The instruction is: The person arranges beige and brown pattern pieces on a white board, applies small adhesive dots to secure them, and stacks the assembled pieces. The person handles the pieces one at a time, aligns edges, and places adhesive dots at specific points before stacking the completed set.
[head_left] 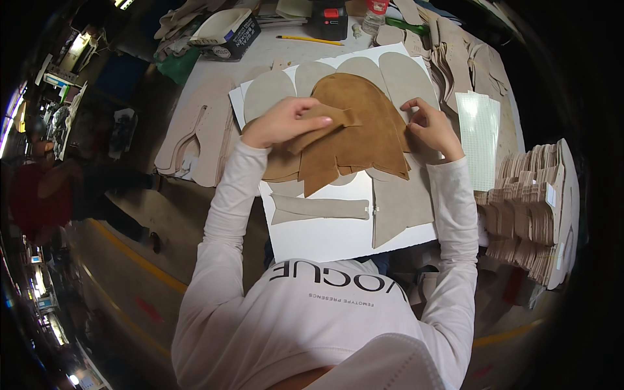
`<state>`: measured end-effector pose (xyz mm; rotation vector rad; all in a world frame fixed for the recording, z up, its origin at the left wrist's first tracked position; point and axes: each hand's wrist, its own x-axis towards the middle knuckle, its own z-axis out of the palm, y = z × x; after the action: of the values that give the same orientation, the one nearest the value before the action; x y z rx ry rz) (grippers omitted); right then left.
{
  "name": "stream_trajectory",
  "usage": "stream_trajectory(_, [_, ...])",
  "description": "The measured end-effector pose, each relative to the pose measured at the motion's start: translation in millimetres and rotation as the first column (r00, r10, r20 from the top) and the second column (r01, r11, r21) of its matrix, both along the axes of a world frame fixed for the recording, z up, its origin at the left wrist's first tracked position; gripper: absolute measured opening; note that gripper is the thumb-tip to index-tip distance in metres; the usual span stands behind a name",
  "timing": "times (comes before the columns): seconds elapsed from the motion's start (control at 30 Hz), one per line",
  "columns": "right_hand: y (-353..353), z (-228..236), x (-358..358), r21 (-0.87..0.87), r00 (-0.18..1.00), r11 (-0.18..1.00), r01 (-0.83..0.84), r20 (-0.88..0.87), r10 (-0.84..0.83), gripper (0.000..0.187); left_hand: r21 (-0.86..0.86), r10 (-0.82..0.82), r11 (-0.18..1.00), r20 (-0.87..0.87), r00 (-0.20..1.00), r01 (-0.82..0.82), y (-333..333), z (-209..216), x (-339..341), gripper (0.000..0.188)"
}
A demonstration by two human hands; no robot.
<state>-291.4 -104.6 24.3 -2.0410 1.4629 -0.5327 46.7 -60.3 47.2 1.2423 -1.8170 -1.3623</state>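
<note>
Between the thumb and fingers of my left hand is a folded brown suede piece. It lies over the left part of a larger, rounded stack of brown suede pieces with notched lower edges. My right hand is at the right edge of this stack, fingers curled, thumb and forefinger apart. Whether its thumb touches the suede I cannot tell. Beneath lies a white board bearing grey cut pieces: rounded ones along its far side, a narrow strip and a pointed piece nearer me.
Stacked pale cut pieces lie left of the board, with more piled at the right. Farther back are a dark box, a yellow pencil, a black-and-red device and a bottle. A person is at far left.
</note>
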Motion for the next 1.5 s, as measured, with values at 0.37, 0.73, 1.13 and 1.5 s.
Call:
stream_trajectory(0.37, [-1,-8,35,-0.174,0.998,0.983,-0.067,-0.010,0.066,0.019,0.254,0.482,0.875,-0.534,0.695,-0.411,44,4,39,0.041])
stream_trajectory(0.73, [-7,-17,20,-0.147,0.973,0.982,0.119,0.215,-0.086,0.018,0.279,-0.179,0.893,-0.498,0.848,0.353,15,35,-6,0.042])
stream_trajectory(1.13, [34,19,28,-0.031,0.966,0.988,-0.149,0.209,0.152,0.015,0.225,0.145,0.960,0.099,0.984,-0.164,51,-9,37,0.020])
stream_trajectory(1.5, [62,6,48,-0.220,0.884,0.866,-0.450,0.029,0.467,0.019,-0.699,0.232,0.715,0.272,0.934,0.025,56,-24,6,0.028])
